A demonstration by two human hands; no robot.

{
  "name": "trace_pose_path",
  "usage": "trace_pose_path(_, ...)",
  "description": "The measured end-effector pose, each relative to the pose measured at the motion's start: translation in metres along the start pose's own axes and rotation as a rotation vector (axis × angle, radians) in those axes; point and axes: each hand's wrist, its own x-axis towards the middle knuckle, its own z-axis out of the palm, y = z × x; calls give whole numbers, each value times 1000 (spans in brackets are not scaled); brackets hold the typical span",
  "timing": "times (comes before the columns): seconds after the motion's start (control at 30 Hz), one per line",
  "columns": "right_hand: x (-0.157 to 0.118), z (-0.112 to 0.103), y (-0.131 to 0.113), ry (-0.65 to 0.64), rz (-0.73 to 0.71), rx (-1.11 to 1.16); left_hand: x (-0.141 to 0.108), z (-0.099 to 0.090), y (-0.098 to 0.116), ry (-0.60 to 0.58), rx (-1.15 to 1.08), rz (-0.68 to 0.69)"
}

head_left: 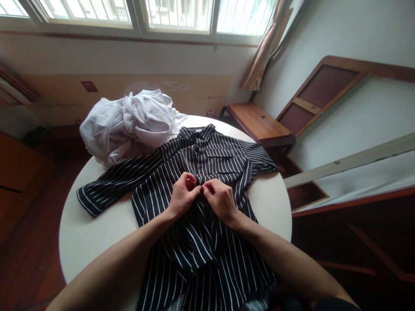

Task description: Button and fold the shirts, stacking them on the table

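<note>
A black shirt with white stripes (155,190) lies front up, its collar toward the window and its lower part hanging toward me. My left hand (184,194) pinches the shirt's front opening near the middle, thumb and forefinger together. Close beside it, my right hand (219,198) pinches the other side of the opening, and the fingertips of both hands almost meet. The cloth is drawn up a little between them. Whether a button sits between the fingers is too small to tell. Both sleeves are spread out to the sides.
The shirt rests on a round white table (78,233). A heap of white cloth (129,123) sits at its far left edge. Beyond the table to the right stands a wooden bench (259,121). Cardboard (207,88) leans along the wall under the window (178,17).
</note>
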Motion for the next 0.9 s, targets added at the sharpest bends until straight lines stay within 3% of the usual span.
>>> trace_pose_path(0.27, -3, 6, 5, 10, -159, -117, 0, 3, -3, 66, -39, 23)
trace_pose_path(0.43, -1, 4, 3, -2, -105, -65, 4, -2, -2, -7, -211, -157)
trace_pose_path(0.53, 0, 3, 7, 2, -168, -122, 6, -3, -2, -67, -254, -221)
trace_pose_path(0.73, -2, 2, 16, -66, -435, -363, 6, -1, -3, -5, -101, -65)
trace_pose_path(0.83, -2, 0, 12, -52, -436, -305, 4, -2, -5, -13, -61, 3)
trace_pose_path(0.9, -1, -1, 7, -18, -361, -217, 4, -3, -6, -12, -21, 42)
